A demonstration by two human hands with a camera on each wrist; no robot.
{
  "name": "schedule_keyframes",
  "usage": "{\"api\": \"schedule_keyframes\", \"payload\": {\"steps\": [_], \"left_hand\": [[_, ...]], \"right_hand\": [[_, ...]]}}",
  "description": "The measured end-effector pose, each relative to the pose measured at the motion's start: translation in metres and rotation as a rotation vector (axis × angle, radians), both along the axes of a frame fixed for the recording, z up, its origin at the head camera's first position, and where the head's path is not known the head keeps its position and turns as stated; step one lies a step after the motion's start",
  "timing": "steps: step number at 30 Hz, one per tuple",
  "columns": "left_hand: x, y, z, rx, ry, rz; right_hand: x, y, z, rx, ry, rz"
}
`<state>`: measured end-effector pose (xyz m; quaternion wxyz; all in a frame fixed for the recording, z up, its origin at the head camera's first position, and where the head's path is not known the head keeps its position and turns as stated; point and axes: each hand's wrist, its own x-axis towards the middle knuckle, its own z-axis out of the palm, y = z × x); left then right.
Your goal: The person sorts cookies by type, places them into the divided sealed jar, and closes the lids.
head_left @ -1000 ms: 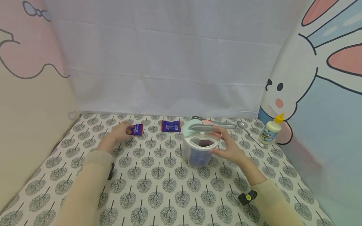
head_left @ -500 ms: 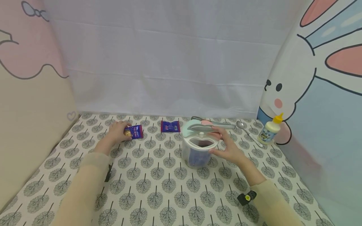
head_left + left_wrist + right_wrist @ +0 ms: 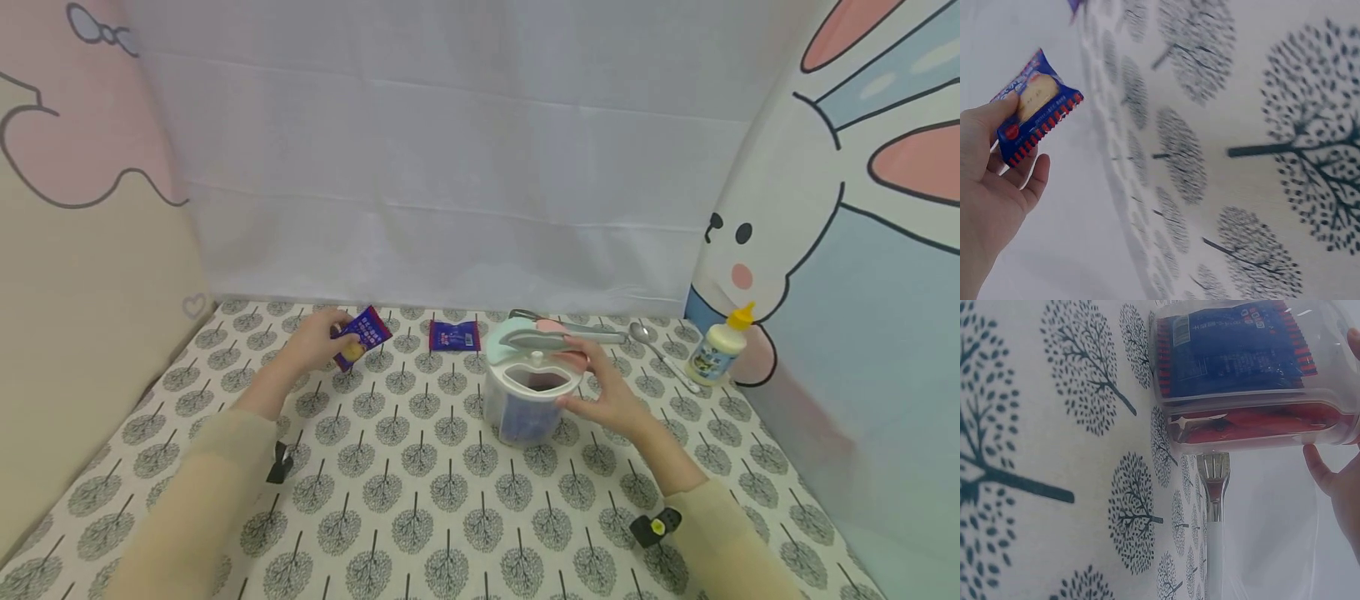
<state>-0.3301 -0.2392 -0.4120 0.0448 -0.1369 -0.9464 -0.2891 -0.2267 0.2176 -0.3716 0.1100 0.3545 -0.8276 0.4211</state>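
In the head view, my left hand pinches a blue biscuit packet, tilted and raised off the cloth. The left wrist view shows the thumb on top of that packet, with fingers beneath; a pale biscuit is printed on it. My right hand grips the upper side of a clear storage jar, thumb low and fingers at its lid. White, mint and pink sections make up the lid, with one opening uncovered at the front. Through the jar's wall in the right wrist view, a blue packet and red contents show.
A second blue packet lies at the table's back. Behind the jar is a whisk, partly hidden. A spoon and a yellow-capped bottle are at the right, near the curtain. Tree-patterned cloth covers the table.
My left hand has lifted the biscuit packet off the cloth and tilted it, its far end turning upward. The right hand and the jar stay in place.
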Motion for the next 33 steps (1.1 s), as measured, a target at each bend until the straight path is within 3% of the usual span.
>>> {"api": "schedule_keyframes", "payload": {"steps": [6,10,18,26,33], "left_hand": [[0.013,0.02,0.024,0.086,0.008,-0.022],[0.027,0.037,0.042,0.122,0.025,-0.054],[0.061,0.073,0.074,0.221,0.229,-0.196],[0.083,0.118,0.087,0.302,0.424,-0.332],[0.092,0.163,0.085,0.403,0.559,-0.42]], "right_hand": [[-0.002,0.002,-0.001,-0.018,0.024,0.038],[-0.003,0.001,-0.002,-0.024,0.034,0.051],[-0.002,0.0,-0.001,-0.02,0.011,0.035],[0.0,0.0,0.001,-0.02,-0.007,0.033],[0.0,0.001,0.001,-0.024,0.005,0.033]]}}
